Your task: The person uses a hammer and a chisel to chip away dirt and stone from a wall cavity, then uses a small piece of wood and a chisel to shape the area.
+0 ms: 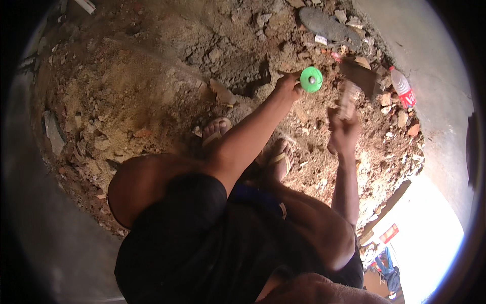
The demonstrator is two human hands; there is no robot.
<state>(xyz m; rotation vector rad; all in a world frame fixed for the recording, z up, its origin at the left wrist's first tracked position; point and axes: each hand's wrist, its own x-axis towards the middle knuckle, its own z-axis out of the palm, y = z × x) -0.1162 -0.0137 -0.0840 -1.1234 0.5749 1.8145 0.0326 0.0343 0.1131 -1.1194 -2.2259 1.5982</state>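
Note:
My left hand (289, 87) is closed round a chisel with a round, bright green hand guard (307, 84). The grey metal end shows at the middle of the disc, while the chisel's lower part is hidden beneath it. To the right, my right hand (344, 133) grips a hammer by its light handle (348, 99). Its dark, blocky head (360, 77) is smeared by motion and stands apart from the chisel, off to its right. Broken brown earth and rubble (304, 119) lie under both hands.
My sandalled feet (281, 159) rest on the rubble between my arms. A dug hollow with grey clods (223, 66) lies ahead. A grey oval slab (329, 25) is at the far right. Beside it, a clear bottle with a red label (403, 88) lies by the concrete floor (440, 96).

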